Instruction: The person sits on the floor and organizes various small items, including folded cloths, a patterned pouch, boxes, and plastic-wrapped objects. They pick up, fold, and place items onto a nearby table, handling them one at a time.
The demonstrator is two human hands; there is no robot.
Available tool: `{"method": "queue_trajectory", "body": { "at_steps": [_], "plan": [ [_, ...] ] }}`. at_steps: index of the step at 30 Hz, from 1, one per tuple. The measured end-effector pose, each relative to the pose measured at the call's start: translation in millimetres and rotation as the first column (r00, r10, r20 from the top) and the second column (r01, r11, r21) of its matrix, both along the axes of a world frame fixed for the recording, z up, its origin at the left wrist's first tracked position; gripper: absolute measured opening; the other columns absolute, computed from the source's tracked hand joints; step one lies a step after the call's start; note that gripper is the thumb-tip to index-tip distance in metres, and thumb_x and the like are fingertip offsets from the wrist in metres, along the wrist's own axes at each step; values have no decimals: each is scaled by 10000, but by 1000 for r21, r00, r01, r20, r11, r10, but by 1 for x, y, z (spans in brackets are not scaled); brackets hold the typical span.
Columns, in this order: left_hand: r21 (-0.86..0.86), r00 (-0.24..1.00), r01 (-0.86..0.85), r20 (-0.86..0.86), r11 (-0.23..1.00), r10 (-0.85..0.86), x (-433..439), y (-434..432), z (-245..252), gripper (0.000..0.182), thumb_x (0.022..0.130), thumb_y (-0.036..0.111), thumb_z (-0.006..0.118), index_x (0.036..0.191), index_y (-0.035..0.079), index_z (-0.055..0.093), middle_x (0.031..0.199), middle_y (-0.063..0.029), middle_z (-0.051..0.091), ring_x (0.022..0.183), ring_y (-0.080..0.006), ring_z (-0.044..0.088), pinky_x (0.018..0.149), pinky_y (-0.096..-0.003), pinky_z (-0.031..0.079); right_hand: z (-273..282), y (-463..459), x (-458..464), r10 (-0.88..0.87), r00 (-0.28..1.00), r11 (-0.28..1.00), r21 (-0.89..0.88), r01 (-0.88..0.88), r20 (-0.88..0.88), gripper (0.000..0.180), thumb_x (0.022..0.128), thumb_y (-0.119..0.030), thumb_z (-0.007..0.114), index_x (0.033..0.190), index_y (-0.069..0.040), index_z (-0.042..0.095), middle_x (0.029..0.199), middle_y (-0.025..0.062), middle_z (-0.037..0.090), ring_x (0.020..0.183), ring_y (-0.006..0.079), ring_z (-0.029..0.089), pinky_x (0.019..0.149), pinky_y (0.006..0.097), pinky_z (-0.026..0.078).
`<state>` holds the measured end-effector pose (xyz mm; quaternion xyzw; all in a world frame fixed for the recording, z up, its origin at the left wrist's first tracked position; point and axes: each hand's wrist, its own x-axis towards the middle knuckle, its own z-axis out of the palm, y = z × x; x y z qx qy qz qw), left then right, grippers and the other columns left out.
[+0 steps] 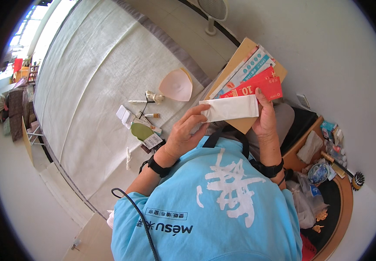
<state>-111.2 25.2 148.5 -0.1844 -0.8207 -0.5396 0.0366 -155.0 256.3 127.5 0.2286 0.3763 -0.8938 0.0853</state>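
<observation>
My left hand (188,130) pinches one end of a flat white packet (232,109) between thumb and fingers. At the packet's other end, my right hand (266,112) holds it with the thumb on top. Behind the packet, red printed coupons (256,85) fan out over a printed leaflet (245,70) and a tan cardboard sheet or envelope (227,73), all near my right hand above my lap. The fingers under these papers are hidden.
Left on the pale bedspread (93,81) lie a bra pad (176,85), a white pen (136,101), a small brush (152,115), a white case (125,115) and a green oval item (141,131). A shelf (346,202) at right holds bags and a hairbrush (357,180).
</observation>
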Motion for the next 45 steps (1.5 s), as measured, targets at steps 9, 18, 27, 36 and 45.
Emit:
{"method": "queue_trajectory", "body": {
  "at_steps": [9,18,27,36,45],
  "plan": [
    [-64,995,-99,-3,993,99,2,12,-6,137,816,-34,654,920,-4,571,1156,-170,584,942,-301,646,760,-350,545,-20,-7,6,34,996,999,39,-37,80,512,955,-240,565,1406,-60,400,1378,112,505,1245,272,511,1060,437,407],
    [-340,983,48,-148,939,-104,14,20,-3,224,786,50,588,977,-63,558,996,-182,523,899,-306,610,739,-334,537,-7,-9,6,64,997,997,-37,-62,41,590,973,-446,509,1403,-63,382,1351,96,504,1216,246,516,1048,410,411],
    [-339,982,179,-3,924,-191,10,9,10,215,787,105,650,950,-13,574,895,-140,504,798,-257,605,687,-366,529,-28,-23,-5,295,955,930,226,-289,7,494,895,-112,637,1336,-19,436,1269,117,537,1164,248,539,1025,385,433],
    [285,797,-449,555,847,236,-26,-10,-24,735,925,250,633,1443,-39,198,1392,-285,408,1269,-359,449,1040,-387,381,-15,-47,-1,553,831,820,134,-557,64,563,857,-75,658,1358,-28,406,1265,108,550,1142,242,568,992,371,469],
    [405,865,-352,486,844,127,-10,-17,-48,769,913,242,649,1440,-76,188,1400,-285,383,1292,-352,434,1055,-368,371,-35,-54,-3,590,784,797,18,-604,192,562,817,25,664,1332,-29,446,1270,133,566,1135,239,587,982,375,485]
  ]
}}
